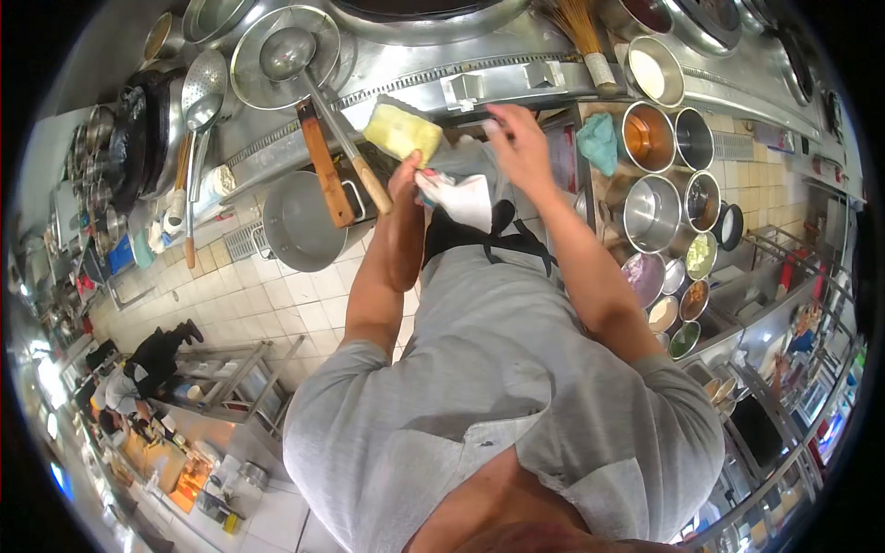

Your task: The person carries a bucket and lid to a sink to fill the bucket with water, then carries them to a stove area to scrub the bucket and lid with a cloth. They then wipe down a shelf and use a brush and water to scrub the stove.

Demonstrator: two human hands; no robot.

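My left hand (412,175) is closed around a yellow sponge (403,132) with a grey edge, lifted in front of my waist. A crumpled white piece (464,198), like a cloth or wrapper with small coloured marks, hangs beside the same hand. To the right, my right hand (519,143) is raised near the stove's front edge, fingers apart and slightly bent, with a small red spot by a fingertip. Left of the sponge, a ladle (288,53) rests over a round strainer (253,69), its wooden handle pointing towards me. Next to it lies a strainer's flat wooden handle (324,170).
A large grey pot (304,221) stands low on the left. Steel containers (653,214) of liquids and chopped ingredients line the right, beside a teal cloth (597,143). A bamboo brush (581,37) lies on the stove. Another person (138,378) works at the lower left.
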